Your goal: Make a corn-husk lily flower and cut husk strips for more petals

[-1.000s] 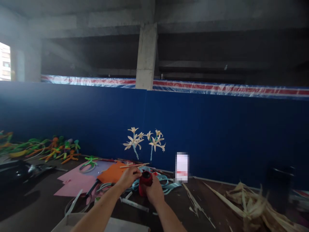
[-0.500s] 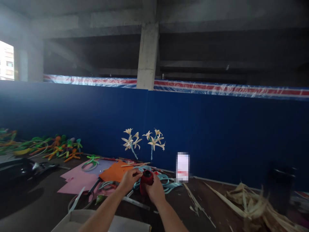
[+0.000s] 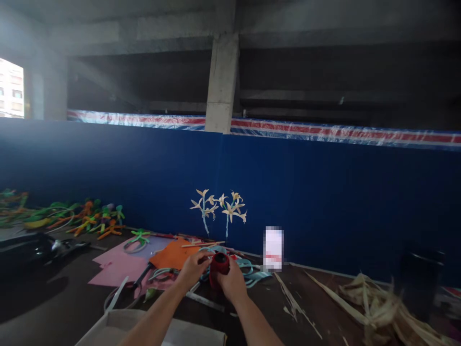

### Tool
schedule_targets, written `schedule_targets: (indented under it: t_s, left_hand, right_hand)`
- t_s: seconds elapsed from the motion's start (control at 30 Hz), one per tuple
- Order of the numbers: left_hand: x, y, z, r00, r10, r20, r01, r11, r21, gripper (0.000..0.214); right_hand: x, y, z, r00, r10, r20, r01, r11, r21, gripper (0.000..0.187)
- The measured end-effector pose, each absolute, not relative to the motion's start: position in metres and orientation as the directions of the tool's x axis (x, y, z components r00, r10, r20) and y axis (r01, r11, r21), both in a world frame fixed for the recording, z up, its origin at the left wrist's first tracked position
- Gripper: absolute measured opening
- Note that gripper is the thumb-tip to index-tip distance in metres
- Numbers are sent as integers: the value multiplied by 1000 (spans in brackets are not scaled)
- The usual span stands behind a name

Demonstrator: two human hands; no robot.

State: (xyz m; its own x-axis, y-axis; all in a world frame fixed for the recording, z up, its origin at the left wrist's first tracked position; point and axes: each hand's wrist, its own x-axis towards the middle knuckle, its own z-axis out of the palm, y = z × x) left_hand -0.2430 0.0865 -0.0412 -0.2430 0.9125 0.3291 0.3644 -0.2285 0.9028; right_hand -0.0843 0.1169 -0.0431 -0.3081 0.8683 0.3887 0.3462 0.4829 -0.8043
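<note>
Wall [image 3: 324,202] stood beyond the pot [image 3: 217,272], flowers [image 3: 229,211] between. Right hand [image 3: 234,283] curled closed round the pot's right side; left hand [image 3: 194,270], at the pot's left, nearly pinched, any hold unclear. Steady pot, light left touch seemed wise.

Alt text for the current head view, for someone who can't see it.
The right hand grips a red object with a dark round opening, the left hand close beside it. Beyond, pale flowers show against a blue partition; pink paper lies left.
</note>
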Motion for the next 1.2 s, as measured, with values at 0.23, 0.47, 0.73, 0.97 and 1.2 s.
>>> schedule_targets:
  t_s: [0.23,0.47,0.73,0.97,1.2]
  left_hand:
    - [-241,84,-42,-291,895,338,334,-236,913,49]
    - [-237,95,-36,-403,861,311,297,-198,934,52]
    - [-232,98,-24,-442,835,326,319,-194,928,43]
    - [-234,101,-25,-446,832,329,331,-188,925,33]
    - [-239,106,-32,-451,834,319,330,-177,927,27]
  right_hand:
    - [-85,121,-47,-320,861,395,321,491,-810,44]
    - [-87,125,-53,-323,865,383,321,481,-816,48]
    - [-84,122,-49,-337,856,391,307,493,-814,44]
    - [-84,121,-48,-338,852,399,313,502,-806,40]
    - [-85,124,-51,-331,859,391,329,493,-805,48]
